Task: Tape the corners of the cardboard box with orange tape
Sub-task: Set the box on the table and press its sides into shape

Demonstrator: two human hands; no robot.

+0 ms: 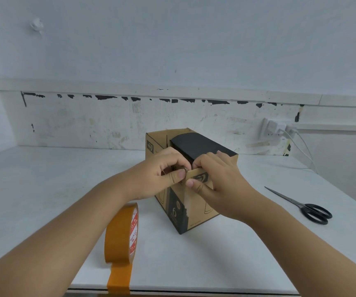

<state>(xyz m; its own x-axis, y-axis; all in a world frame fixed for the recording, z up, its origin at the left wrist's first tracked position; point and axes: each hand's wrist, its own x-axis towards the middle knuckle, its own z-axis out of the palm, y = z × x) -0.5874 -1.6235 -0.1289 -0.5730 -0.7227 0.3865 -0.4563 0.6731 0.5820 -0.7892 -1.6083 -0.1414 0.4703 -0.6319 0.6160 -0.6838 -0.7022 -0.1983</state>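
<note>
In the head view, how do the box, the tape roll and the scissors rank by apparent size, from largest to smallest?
1. Box, clearly the largest.
2. Tape roll.
3. Scissors.
The roll lies nearer the camera, so places two and three are unsure.

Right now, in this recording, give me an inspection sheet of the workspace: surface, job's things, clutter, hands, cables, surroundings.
Surface: white table, a tape strip stuck over its near edge.
Job's things: open cardboard box with a black item inside; orange tape roll on edge, near left of the box.
Clutter: black scissors, closed, right of the box.
Hands: left hand and right hand both pinch the box's near top corner.
Cables: white cables from wall sockets.
Surroundings: scuffed white wall.
</note>
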